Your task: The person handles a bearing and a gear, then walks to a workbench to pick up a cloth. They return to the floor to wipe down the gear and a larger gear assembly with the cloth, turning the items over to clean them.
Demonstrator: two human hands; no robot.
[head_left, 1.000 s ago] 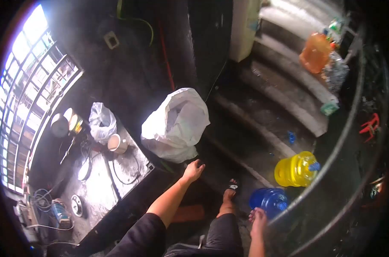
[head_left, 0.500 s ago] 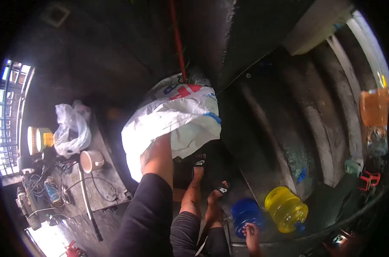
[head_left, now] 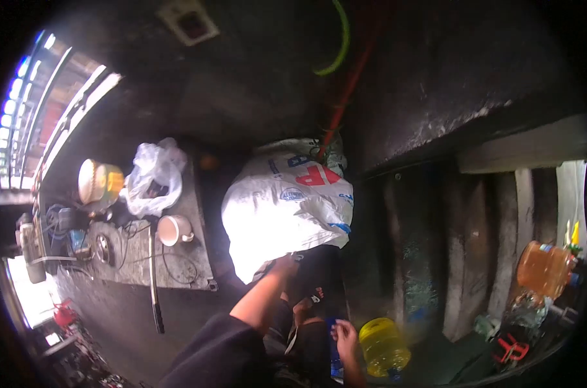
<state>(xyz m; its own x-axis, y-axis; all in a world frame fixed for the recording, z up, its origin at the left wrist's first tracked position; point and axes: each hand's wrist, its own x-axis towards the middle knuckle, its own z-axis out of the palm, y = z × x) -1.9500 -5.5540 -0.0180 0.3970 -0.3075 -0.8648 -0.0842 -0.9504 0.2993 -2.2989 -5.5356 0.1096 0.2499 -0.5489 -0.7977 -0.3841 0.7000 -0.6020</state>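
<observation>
A white sack [head_left: 287, 207] with red and blue print hangs in the middle, its mouth facing down towards me. My left hand [head_left: 282, 264] is at the sack's lower edge, fingers closed; a dark thing shows beside it, and I cannot tell what it is. Lower right, my right hand [head_left: 345, 335] hangs with loosely bent fingers and nothing visible in them. Just behind that hand, a blue water jug [head_left: 335, 362] is mostly hidden. A yellow water jug [head_left: 384, 346] stands to its right.
On the left, a worn table [head_left: 128, 265] carries a mug [head_left: 175, 230], a clear plastic bag [head_left: 154, 181], a tub [head_left: 99, 181] and cables. A red pole [head_left: 345, 110] meets the sack's top. At right are an orange jug [head_left: 544, 268] and a red-handled object [head_left: 512, 349].
My left hand has come out of the sack to its lower edge, and the sack's mouth has dropped. My right hand has shifted left. The view has turned.
</observation>
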